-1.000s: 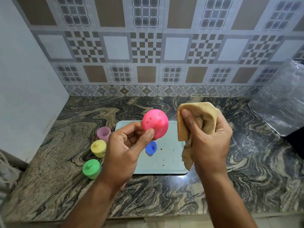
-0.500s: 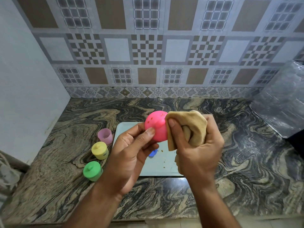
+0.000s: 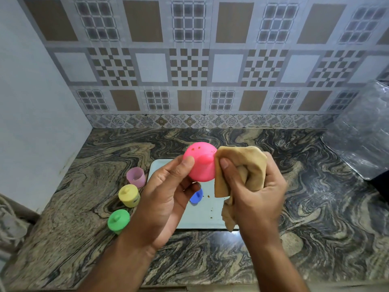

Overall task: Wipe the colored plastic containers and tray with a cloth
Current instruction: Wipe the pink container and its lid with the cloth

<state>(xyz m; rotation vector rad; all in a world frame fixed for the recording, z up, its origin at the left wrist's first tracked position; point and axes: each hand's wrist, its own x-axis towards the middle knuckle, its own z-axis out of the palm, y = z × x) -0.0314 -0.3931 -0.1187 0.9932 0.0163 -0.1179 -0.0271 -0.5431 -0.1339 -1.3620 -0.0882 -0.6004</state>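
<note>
Marble counter (image 3: pixel 315 207). My left hand (image 3: pixel 166 197) pinches pink container (image 3: pixel 200 163) above tray (image 3: pixel 202 218); right hand (image 3: pixel 252 192) clutches cloth (image 3: pixel 242 165) against it. Light, slick plastic, I judge: grip rim.

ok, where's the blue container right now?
Head view: the blue container sits on the pale tray, mid-frame, mostly hidden behind the left hand and directly below the raised pink container.
</note>
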